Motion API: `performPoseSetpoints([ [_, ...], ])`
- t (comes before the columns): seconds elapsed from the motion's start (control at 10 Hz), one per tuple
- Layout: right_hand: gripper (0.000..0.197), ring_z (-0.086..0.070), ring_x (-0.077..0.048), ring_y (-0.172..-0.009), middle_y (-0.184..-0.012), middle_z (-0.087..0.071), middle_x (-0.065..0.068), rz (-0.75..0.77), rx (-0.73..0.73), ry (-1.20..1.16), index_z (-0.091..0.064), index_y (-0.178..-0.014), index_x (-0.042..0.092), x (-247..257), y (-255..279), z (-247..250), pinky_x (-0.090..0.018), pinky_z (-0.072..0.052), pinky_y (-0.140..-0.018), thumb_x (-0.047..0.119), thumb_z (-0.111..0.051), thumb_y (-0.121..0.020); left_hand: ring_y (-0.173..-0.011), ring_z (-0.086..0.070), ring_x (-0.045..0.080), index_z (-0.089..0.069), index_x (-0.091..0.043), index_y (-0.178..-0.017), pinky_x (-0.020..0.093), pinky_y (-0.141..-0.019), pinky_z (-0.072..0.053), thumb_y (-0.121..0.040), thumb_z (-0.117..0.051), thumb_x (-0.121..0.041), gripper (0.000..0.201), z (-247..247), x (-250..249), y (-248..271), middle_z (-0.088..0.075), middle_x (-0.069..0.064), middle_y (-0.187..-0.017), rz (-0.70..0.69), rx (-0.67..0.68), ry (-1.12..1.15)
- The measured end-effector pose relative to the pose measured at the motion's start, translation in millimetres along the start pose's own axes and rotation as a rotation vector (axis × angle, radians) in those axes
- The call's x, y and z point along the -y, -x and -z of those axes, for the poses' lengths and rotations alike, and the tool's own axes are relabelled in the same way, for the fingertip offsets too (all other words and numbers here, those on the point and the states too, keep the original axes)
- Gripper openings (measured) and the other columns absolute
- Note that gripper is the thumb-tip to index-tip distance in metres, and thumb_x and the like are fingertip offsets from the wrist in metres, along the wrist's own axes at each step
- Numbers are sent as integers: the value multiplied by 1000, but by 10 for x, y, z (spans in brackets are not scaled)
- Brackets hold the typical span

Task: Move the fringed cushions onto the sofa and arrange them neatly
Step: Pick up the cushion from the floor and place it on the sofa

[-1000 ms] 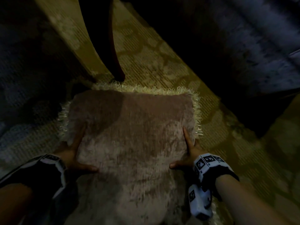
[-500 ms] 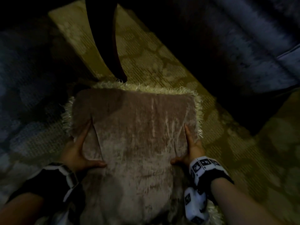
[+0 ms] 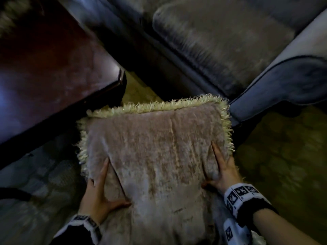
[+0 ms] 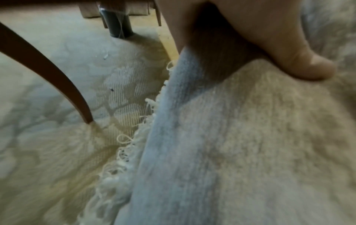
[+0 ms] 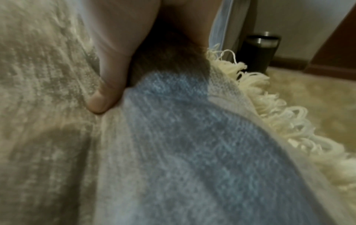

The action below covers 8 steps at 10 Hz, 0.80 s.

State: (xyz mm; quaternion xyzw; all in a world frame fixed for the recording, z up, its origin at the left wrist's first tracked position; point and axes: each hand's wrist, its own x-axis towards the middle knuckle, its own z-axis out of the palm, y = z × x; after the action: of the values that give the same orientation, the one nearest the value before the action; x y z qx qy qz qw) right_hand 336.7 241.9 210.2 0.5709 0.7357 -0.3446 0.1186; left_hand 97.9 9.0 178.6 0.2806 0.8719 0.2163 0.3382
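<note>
Patterned carpet (image 3: 283, 165) covers the floor of a dim room, and everything sits around the fringed cushion held at its middle. Beyond the cushion's far edge spreads the grey velvet sofa (image 3: 221, 38), its rolled arm (image 3: 283, 85) just beside the cushion's far right corner. Left of and beyond the cushion stands a dark wooden table (image 3: 53, 68); the left wrist view shows one curved leg (image 4: 57, 79) near the cushion's left fringe. The fringed cushion (image 3: 159, 156), pale plush with a cream fringe, is off the sofa and lies face up between both hands. The left hand (image 3: 99, 197) clamps its left side, thumb (image 4: 289, 57) pressed into the pile on top, and the right hand (image 3: 223, 172) clamps the right side likewise.
</note>
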Motion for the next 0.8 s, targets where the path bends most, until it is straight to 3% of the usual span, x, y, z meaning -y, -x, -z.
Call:
performPoseSetpoints([
  [0.1, 127, -12, -34, -144, -153, -1, -15, -43, 17, 70, 17, -135, 49, 135, 395, 581, -38, -22, -115, 33, -85, -60, -135, -36, 19, -20, -31, -146, 36, -113, -31, -46, -87, -47, 122, 465, -583, 111, -30, 12, -148, -163, 189, 33],
  [0.2, 133, -7, -34, -145, -154, 6, -13, -60, 6, 47, 25, -133, 48, 296, 728, 1143, -40, -18, -117, 43, -84, -57, -111, -56, -7, -48, 3, -130, -8, -91, -23, -27, -24, -100, 147, 636, -210, -624, -56, 17, -131, -757, 90, -15],
  [0.3, 133, -9, -36, -144, -153, 7, -14, -30, -10, -56, 22, -134, 50, 527, 998, 1743, -45, -17, -117, 38, -86, -56, -138, -19, 11, -4, -25, -148, 30, -113, -30, -19, -81, -69, 156, 1274, -1070, -172, -19, 4, -151, -276, 73, 142],
  [0.4, 131, -19, -41, -140, -152, -3, -15, 5, -101, -96, 20, -135, 51, 807, 1176, 2410, -48, -24, -113, 36, -85, -59, -143, -19, 28, 7, -45, -138, 42, -116, -27, -10, -69, -80, 153, 2011, -2378, 664, -15, 13, -154, -321, -7, -20],
  [0.5, 131, -12, -41, -142, -154, 1, -16, 59, -235, -108, 14, -141, 46, 1094, 1198, 3043, -49, -22, -114, 36, -86, -57, -144, -14, 29, 9, -48, -133, 41, -118, -23, -34, -88, -52, 139, 2519, -2923, 498, -10, 15, -155, -391, -122, -51],
  [0.6, 133, -13, -41, -142, -154, -2, -20, 120, -379, -97, 19, -136, 47, 1402, 1090, 3606, -49, -23, -114, 40, -86, -55, -144, -12, 32, 7, -42, -138, 42, -118, -20, -44, -89, -42, 134, 2905, -3361, 239, -8, 17, -156, -464, -185, -60],
  [0.8, 138, -16, -40, -142, -156, -4, -13, 169, -568, -125, 16, -139, 49, 1967, 608, 4518, -47, -26, -116, 47, -86, -47, -143, -18, 36, 10, -38, -136, 40, -115, -23, -55, -88, -26, 127, 3539, -4263, -464, -15, 23, -153, -573, -241, -8],
])
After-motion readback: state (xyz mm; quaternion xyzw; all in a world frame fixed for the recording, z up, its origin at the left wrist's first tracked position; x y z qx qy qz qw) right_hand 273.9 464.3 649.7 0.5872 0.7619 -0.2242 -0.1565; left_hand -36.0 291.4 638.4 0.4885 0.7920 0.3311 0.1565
